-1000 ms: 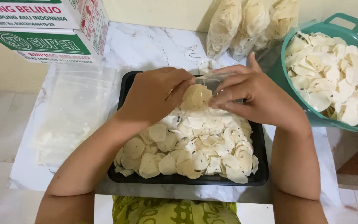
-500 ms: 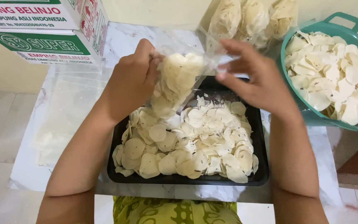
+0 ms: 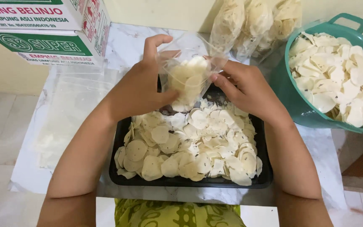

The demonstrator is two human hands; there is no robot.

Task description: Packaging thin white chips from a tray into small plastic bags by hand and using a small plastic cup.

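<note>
**Above the tray, a half-filled bag in both hands**

Over the far end of the black tray (image 3: 118, 176) I hold a clear bag (image 3: 188, 77) of pale round crackers (image 3: 190, 151) — my left hand (image 3: 141, 90) is wrapped round its side with the index finger raised, my right hand (image 3: 248, 90) pinches the other edge by the fingertips. Both hands are closed on the bag. It looks thin and glossy, its mouth standing open at the top, and I judge it roughly half full. Much remains: the tray is heaped with loose crackers, and the green tub (image 3: 290, 101) to the right is full too. Filled bags (image 3: 248, 21) lie behind it — some packing is done. Flat empty bags (image 3: 68, 105) wait left, below cardboard boxes (image 3: 43, 29).
</note>
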